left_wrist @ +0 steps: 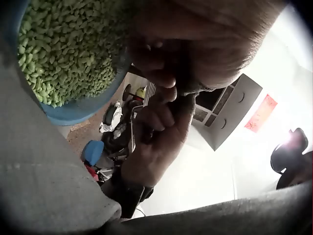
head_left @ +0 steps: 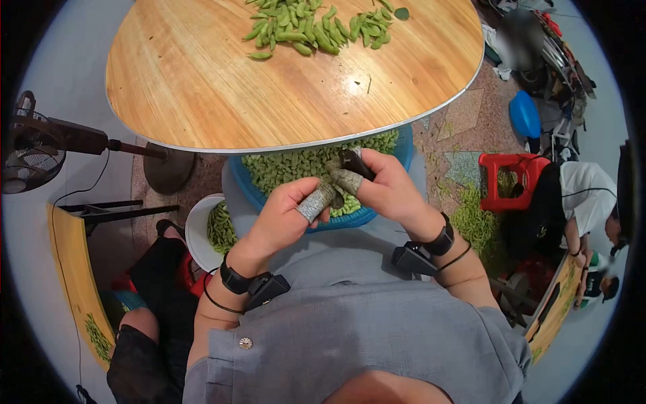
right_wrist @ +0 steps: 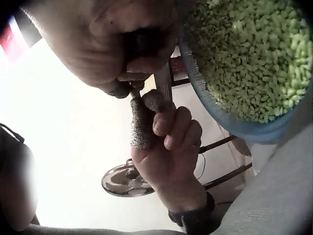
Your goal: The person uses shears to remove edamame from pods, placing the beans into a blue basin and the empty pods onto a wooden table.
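Observation:
Above a blue basin of shelled green beans, both hands meet at their fingertips. The left hand has curled fingers and a grey-wrapped thumb, pinching at a small piece, apparently a pod, mostly hidden by the fingers. Opposite it, the right hand is curled too, with wrapped thumb and a dark covering on a finger. In the right wrist view a small pale piece shows between the touching tips of the left hand and right hand. The left wrist view shows the beans beside the hands.
Whole pods lie on the wooden table in front. A white bucket with pods stands at the left, near a fan. Right of the basin are a red stool and a floor pile of green pods or husks. People sit at both sides.

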The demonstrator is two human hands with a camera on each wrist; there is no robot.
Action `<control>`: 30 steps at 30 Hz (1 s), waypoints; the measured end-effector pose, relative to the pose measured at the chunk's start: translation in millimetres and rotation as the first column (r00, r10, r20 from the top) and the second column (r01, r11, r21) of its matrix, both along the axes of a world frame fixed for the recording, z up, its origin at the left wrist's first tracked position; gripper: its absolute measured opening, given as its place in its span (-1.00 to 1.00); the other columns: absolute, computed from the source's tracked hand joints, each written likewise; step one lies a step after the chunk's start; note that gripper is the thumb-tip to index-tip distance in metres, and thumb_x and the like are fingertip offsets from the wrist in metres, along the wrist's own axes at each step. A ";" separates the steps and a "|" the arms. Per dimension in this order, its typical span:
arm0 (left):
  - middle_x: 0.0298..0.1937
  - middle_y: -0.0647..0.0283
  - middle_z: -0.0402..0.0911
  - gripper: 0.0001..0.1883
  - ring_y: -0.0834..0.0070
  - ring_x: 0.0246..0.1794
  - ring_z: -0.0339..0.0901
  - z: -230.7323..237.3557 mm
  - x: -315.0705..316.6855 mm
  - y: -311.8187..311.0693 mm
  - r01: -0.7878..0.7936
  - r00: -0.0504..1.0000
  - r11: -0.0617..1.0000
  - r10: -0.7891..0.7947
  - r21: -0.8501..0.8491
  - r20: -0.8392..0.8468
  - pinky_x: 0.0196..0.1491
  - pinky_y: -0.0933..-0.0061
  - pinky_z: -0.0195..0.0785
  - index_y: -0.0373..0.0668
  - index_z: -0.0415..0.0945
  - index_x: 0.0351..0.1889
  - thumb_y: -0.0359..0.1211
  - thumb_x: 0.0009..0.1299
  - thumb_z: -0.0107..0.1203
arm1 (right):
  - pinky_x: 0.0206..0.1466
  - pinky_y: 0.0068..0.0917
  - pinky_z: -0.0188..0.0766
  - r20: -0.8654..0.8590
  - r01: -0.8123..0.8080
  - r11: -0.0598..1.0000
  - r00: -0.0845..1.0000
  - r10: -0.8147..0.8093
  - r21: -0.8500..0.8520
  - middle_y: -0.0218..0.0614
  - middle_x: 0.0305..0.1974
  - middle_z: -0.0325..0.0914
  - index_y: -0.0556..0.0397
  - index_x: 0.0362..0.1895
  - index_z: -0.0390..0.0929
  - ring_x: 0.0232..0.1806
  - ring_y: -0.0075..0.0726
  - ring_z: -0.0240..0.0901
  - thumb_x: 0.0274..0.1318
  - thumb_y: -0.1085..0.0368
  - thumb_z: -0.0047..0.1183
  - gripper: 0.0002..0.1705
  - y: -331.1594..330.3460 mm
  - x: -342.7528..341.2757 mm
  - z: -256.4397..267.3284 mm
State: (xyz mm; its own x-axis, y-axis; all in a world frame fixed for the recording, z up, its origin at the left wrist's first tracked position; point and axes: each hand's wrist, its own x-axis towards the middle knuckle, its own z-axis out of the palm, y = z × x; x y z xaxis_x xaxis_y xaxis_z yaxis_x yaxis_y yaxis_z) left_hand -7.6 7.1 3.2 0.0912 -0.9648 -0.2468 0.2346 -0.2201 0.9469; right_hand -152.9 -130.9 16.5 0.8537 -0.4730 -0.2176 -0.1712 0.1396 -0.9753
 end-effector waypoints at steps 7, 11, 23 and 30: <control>-0.50 0.41 0.49 -0.82 0.77 -0.58 0.30 5.3 -6.9 -2.0 -0.099 0.881 0.979 0.168 0.176 -0.443 -0.53 0.75 0.14 -0.20 0.47 -0.21 -0.30 0.47 -0.07 | -0.22 -0.64 0.36 0.064 -0.175 0.978 0.981 0.183 -0.115 -0.48 -0.29 0.51 0.18 -0.04 0.48 -0.30 -0.68 0.36 0.20 0.37 0.00 -0.74 -10.9 -4.1 -14.1; -0.47 0.41 0.50 -0.85 0.77 -0.57 0.31 -2.1 -8.6 -4.2 -0.199 0.915 0.975 0.220 0.097 -0.339 -0.51 0.75 0.15 -0.20 0.47 -0.20 -0.33 0.45 -0.05 | -0.26 -0.59 0.36 0.018 -0.110 0.977 0.993 0.116 -0.185 -0.47 -0.33 0.48 0.14 0.11 0.39 -0.34 -0.62 0.36 0.23 0.36 -0.10 -0.64 -5.4 -16.4 -13.9; -0.48 0.38 0.50 -0.90 0.66 -0.52 0.38 -8.1 -21.3 -8.4 -0.177 0.690 0.953 0.298 -0.247 0.660 -0.44 0.53 0.31 -0.26 0.45 -0.27 -0.42 0.35 0.07 | -0.18 -0.41 0.40 0.000 -0.158 0.979 0.987 0.159 -0.131 -0.18 -0.30 0.50 0.12 0.10 0.34 -0.30 -0.33 0.45 0.08 0.41 -0.18 -0.56 1.8 -26.4 -8.1; -0.59 0.36 0.43 -0.86 0.62 -0.63 0.35 2.4 -20.1 -8.5 -0.270 0.894 0.961 0.271 -0.053 0.357 -0.56 0.55 0.24 -0.27 0.46 -0.26 -0.37 0.39 0.04 | -0.63 -0.79 -0.09 0.116 -0.194 0.652 0.980 0.161 0.733 -0.53 -0.48 0.29 -0.14 0.19 0.30 -0.65 -0.77 -0.03 0.23 0.44 -0.34 -0.55 -3.0 -23.9 -6.7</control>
State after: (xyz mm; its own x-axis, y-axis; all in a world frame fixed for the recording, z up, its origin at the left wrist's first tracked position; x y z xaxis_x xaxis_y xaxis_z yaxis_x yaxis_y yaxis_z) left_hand -27.8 -1.4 5.6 0.4307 -0.8906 -0.1463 -0.0695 -0.1943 0.9785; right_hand -176.7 -133.9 9.8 0.9194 -0.0100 -0.3933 -0.2357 0.7864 -0.5710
